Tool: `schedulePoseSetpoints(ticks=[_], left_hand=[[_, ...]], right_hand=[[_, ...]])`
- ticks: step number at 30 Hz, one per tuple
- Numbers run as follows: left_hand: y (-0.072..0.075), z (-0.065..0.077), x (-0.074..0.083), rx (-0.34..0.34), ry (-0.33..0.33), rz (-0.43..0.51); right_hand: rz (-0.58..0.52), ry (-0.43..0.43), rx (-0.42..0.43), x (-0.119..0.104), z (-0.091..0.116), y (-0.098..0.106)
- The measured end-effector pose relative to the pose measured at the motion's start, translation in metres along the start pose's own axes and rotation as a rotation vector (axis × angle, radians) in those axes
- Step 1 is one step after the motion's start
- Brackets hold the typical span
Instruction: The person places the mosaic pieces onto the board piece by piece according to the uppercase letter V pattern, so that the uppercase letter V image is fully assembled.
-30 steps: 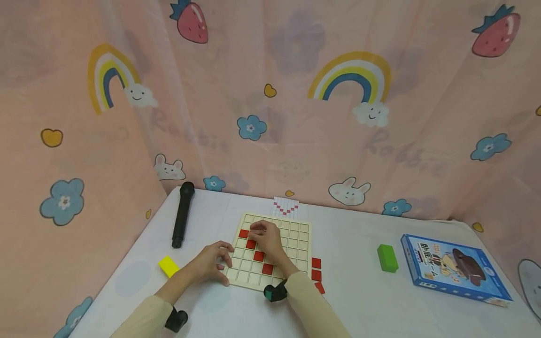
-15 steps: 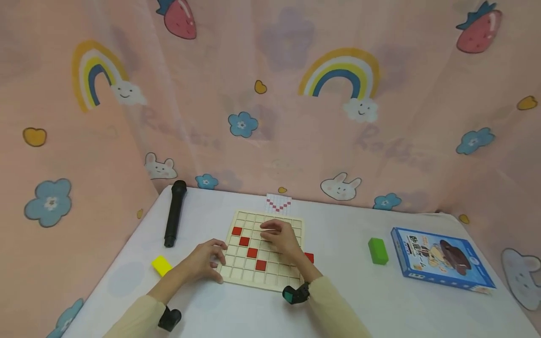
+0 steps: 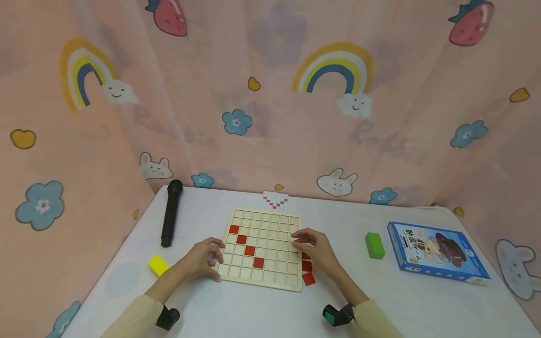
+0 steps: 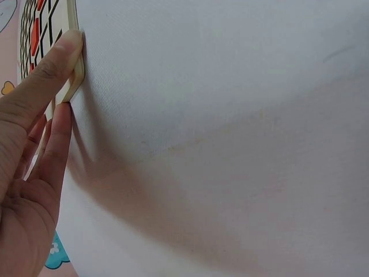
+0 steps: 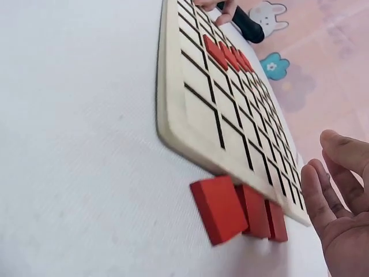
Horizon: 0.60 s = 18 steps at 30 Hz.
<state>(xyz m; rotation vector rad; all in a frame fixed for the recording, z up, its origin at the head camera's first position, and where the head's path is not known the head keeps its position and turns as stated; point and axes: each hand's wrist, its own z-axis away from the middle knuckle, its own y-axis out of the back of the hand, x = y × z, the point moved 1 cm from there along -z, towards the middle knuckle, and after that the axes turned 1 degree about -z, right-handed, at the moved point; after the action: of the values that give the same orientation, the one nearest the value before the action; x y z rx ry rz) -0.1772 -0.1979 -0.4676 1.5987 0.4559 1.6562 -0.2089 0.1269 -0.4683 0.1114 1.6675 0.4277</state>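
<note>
A pale wooden grid board [image 3: 274, 241] lies on the table, several red square tiles [image 3: 250, 250] set in its cells along a diagonal at the left. My left hand [image 3: 200, 259] grips the near left corner; the left wrist view shows its thumb [image 4: 60, 55] and a finger at the board's edge. At the right edge hovers my right hand [image 3: 316, 246], fingers loosely bent. In the right wrist view nothing shows between its thumb and fingers [image 5: 324, 199]. Loose red tiles [image 5: 222, 209] lie in a row against the board's right side, the farthest partly hidden by the hand in the head view.
A card with a red V pattern [image 3: 275, 201] lies behind the board. To the left are a black microphone [image 3: 171, 213] and a yellow block [image 3: 158, 265]. A green block [image 3: 374, 245] and a blue game box [image 3: 437, 252] stand at the right.
My right hand has moved right, from over the red tiles on the board to the loose tiles at its right edge. The left hand stays on the corner. The head view has shifted slightly.
</note>
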Motion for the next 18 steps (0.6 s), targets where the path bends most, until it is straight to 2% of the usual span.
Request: schedulePoseSetpoints(ticks=[3, 10, 18], left_hand=[[0.001, 0.001, 0.001, -0.002, 0.005, -0.001], [0.002, 0.001, 0.001, -0.006, -0.002, -0.001], [0.001, 0.000, 0.001, -0.004, 0.009, 0.001]], right_hand=[[0.012, -0.010, 0.009, 0.005, 0.012, 0.010], [0.053, 0.025, -0.004, 0.015, 0.042, 0.028], [0.045, -0.057, -0.103, 0.027, 0.063, 0.036]])
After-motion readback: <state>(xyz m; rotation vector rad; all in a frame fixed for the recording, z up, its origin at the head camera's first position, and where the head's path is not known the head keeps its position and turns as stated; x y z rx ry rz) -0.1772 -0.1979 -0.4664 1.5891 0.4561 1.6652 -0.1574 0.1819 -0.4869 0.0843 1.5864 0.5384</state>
